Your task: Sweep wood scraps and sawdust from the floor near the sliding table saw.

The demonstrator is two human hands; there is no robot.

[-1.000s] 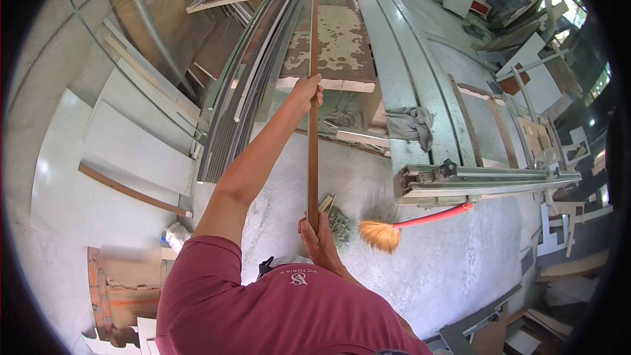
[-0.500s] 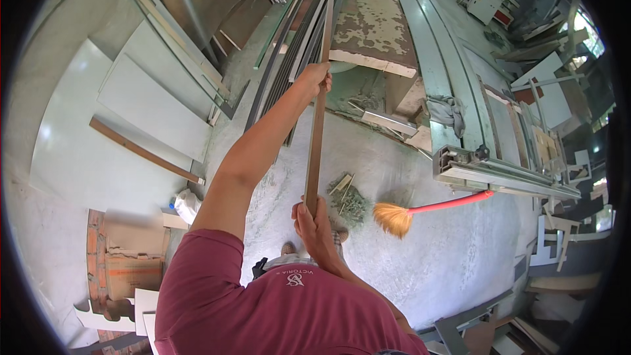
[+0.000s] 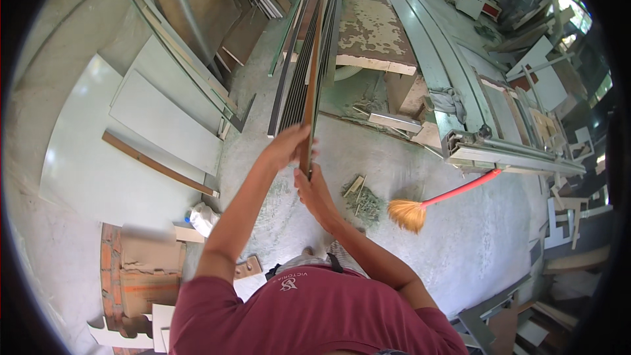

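A long, narrow brown strip (image 3: 312, 92) stretches away from me, its near end at my hands. My right hand (image 3: 314, 192) grips that near end, thumb along it and fingers curled round. Just farther along, my left hand (image 3: 286, 147) is at the strip, slightly blurred. Its fingertips show past the far side of the strip, so it wraps round it. Beyond my hands lies a bundle of long dark and grey strips (image 3: 296, 92), which the brown strip partly overlaps.
A worn-topped bench (image 3: 374, 33) and a long metal rail machine (image 3: 473, 148) stand ahead right. A red-handled broom (image 3: 409, 214) and a debris pile (image 3: 363, 202) lie on the floor. White panels (image 3: 98, 151) lean at left, near a white bag (image 3: 203, 218) and cardboard (image 3: 148, 269).
My left hand has come back along the brown strip, close to my right hand. My right hand and the strip's near end have moved slightly farther from my body.
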